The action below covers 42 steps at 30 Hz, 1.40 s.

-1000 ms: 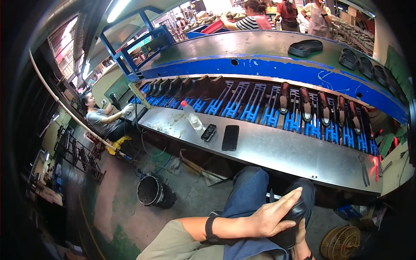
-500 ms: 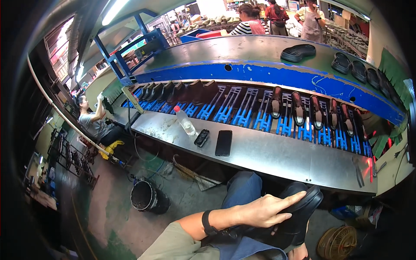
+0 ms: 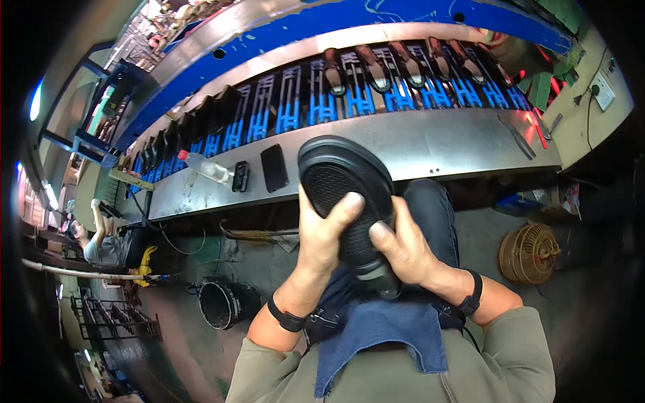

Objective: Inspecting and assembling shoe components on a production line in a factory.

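Note:
A black shoe (image 3: pixel 342 181) is held sole-up in front of me, over my lap. My left hand (image 3: pixel 324 232) grips its left side, thumb pressing on the textured sole. My right hand (image 3: pixel 403 247) clasps the right side near the heel end, thumb also on the sole. Both wrists wear black bands. A blue cloth (image 3: pixel 383 332) lies over my lap under the shoe.
A metal bench ledge (image 3: pixel 443 144) runs ahead, carrying a dark phone (image 3: pixel 273 168), a small black object (image 3: pixel 240 176) and a plastic bottle (image 3: pixel 205 168). Behind it a blue conveyor rack (image 3: pixel 295 107) holds several shoes. A black bucket (image 3: pixel 222 303) and a round cage fan (image 3: pixel 527 252) stand on the floor. A seated person (image 3: pixel 101 242) works at far left.
The shoe has risen from my knee to in front of me, sole-up. My right hand has joined the left on it. The view has tilted downward.

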### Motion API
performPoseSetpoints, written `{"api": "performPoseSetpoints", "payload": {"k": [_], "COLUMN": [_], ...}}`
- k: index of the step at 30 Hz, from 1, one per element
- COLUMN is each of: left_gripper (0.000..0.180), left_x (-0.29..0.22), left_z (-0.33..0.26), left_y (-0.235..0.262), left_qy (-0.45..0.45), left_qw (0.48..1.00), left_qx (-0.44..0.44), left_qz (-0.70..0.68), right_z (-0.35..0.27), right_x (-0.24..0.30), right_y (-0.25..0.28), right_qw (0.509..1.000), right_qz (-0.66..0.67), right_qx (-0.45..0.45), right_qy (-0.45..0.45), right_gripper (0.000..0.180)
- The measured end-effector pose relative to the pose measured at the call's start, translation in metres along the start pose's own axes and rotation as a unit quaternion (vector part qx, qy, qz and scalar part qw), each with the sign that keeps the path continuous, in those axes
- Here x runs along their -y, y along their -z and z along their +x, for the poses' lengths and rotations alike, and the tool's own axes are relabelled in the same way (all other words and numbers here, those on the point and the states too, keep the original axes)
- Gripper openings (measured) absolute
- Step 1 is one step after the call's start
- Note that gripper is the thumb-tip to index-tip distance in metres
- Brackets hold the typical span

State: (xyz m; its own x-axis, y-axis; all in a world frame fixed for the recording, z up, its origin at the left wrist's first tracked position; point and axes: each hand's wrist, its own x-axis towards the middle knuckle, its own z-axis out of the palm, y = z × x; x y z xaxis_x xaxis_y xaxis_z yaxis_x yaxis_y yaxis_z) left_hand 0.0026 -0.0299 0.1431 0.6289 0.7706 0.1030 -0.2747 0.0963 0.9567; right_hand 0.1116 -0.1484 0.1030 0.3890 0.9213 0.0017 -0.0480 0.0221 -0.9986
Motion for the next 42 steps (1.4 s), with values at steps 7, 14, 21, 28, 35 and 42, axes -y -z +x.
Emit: {"api": "performPoseSetpoints", "payload": {"k": [7, 14, 21, 28, 35, 42], "left_gripper": [0.072, 0.094, 0.099, 0.088, 0.075, 0.055], "left_x": [0.023, 0.029, -0.003, 0.014, 0.055, 0.125], "left_z": [-0.034, -0.042, -0.028, -0.036, -0.029, -0.011], "left_y": [0.073, 0.054, 0.037, 0.039, 0.049, 0.06], "left_qy": [0.111, 0.132, -0.005, 0.003, 0.092, 0.221], "left_qw": [0.968, 0.963, 0.993, 0.993, 0.996, 0.964], "left_qx": [0.038, 0.137, 0.065, 0.044, 0.018, 0.057], "left_qz": [-0.223, -0.192, 0.094, 0.11, 0.011, -0.138], "right_z": [-0.013, 0.035, 0.051, 0.017, -0.031, -0.088], "right_x": [0.018, 0.047, 0.039, 0.047, 0.019, -0.019], "right_y": [0.029, 0.021, 0.038, 0.015, -0.002, 0.032], "right_qw": [0.953, 0.923, 0.941, 0.902, 0.869, 0.847], "right_qz": [-0.232, -0.234, -0.113, -0.312, -0.448, -0.47], "right_qx": [0.083, 0.187, 0.27, 0.182, 0.05, 0.096], "right_qy": [0.178, 0.244, 0.169, 0.238, 0.205, 0.227], "right_gripper": [0.034, 0.074, 0.053, 0.062, 0.069, 0.084]}}
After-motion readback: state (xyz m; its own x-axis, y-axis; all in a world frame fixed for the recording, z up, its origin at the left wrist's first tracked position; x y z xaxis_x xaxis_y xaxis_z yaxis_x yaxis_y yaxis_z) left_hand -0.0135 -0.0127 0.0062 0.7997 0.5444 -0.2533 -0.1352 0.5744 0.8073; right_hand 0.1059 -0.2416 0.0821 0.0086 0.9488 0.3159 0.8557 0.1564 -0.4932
